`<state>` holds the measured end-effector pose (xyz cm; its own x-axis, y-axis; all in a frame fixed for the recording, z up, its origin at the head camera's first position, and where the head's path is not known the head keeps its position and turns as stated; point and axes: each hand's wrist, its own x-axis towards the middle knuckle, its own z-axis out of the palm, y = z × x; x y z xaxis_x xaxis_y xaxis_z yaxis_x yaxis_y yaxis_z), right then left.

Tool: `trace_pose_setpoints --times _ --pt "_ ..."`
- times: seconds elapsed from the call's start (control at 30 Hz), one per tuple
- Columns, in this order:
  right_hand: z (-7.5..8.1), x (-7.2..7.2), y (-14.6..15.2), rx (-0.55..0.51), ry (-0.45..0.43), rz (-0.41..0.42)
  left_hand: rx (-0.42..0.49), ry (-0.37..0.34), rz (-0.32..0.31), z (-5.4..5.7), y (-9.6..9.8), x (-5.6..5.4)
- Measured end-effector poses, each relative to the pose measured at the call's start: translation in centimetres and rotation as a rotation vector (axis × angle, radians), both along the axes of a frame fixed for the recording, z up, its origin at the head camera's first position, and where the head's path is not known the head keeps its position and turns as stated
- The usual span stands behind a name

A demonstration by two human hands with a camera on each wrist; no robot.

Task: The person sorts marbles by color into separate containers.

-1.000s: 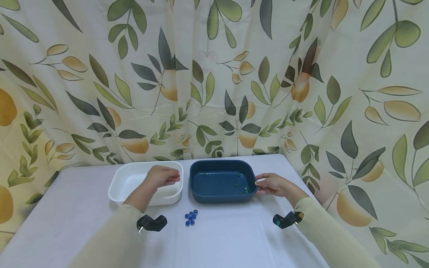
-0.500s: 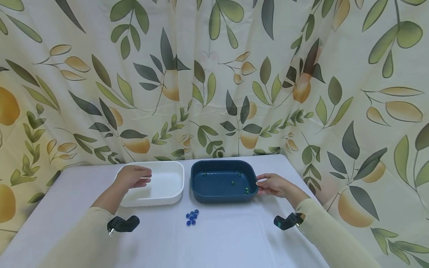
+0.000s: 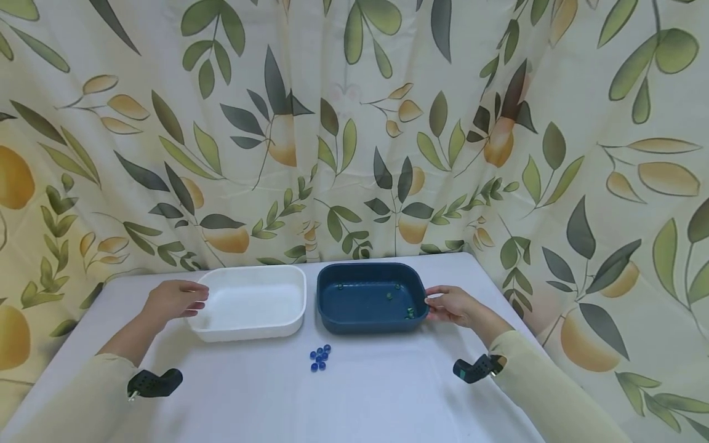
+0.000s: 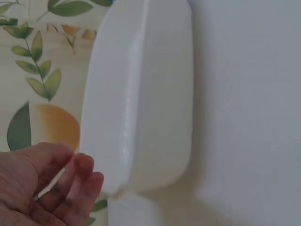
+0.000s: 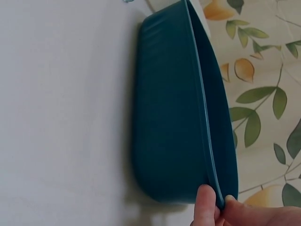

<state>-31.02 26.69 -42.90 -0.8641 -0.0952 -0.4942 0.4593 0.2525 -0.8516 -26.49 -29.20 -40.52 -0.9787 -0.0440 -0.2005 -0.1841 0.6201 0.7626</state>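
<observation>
A white tray (image 3: pixel 249 329) and a dark blue tray (image 3: pixel 367 323) stand side by side at the back of the table. The blue tray holds a few small green beads (image 3: pixel 409 312). My right hand (image 3: pixel 451 306) pinches the blue tray's right rim (image 5: pixel 214 188) between thumb and fingers. My left hand (image 3: pixel 173 299) hovers just left of the white tray (image 4: pixel 141 103), fingers relaxed and holding nothing. Several blue beads (image 3: pixel 320 357) lie in a cluster on the cloth in front of the two trays.
The table (image 3: pixel 360 394) wears a pale lilac cloth. A leaf-and-fruit curtain (image 3: pixel 354 135) hangs close behind and to the right. Black wrist cameras (image 3: pixel 152 383) sit on both sleeves.
My left hand has drawn out of the white tray and moved left, past its left rim. The right hand has stayed on the blue tray's rim.
</observation>
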Motion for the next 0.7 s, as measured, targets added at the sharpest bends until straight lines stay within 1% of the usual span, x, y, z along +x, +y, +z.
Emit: trace_pose_setpoints --times 0.07,0.13,0.27,0.37,0.5,0.6,0.7 --pt "0.0 0.0 -0.1 0.0 0.007 0.0 -0.034 0.026 0.003 -0.2 -0.9 0.3" --pt "0.0 0.1 -0.2 0.001 0.012 -0.003 -0.082 0.051 0.018 -0.4 -1.5 0.5" --pt "-0.2 0.3 -0.3 0.016 0.015 -0.029 -0.126 0.085 0.068 -1.0 -2.5 0.5" --pt "-0.3 0.5 -0.2 0.021 0.022 -0.04 -0.115 0.083 0.113 -1.6 -2.8 0.3" --pt "-0.4 0.7 -0.2 -0.032 0.057 -0.033 -0.096 0.08 0.155 -2.4 -3.0 0.1" --pt "-0.7 1.0 -0.3 -0.069 0.078 -0.041 -0.082 0.081 0.169 -3.2 -3.1 -0.1" --pt "-1.0 1.1 -0.3 -0.074 0.087 -0.05 -0.077 0.069 0.176 -4.0 -3.1 -0.2"
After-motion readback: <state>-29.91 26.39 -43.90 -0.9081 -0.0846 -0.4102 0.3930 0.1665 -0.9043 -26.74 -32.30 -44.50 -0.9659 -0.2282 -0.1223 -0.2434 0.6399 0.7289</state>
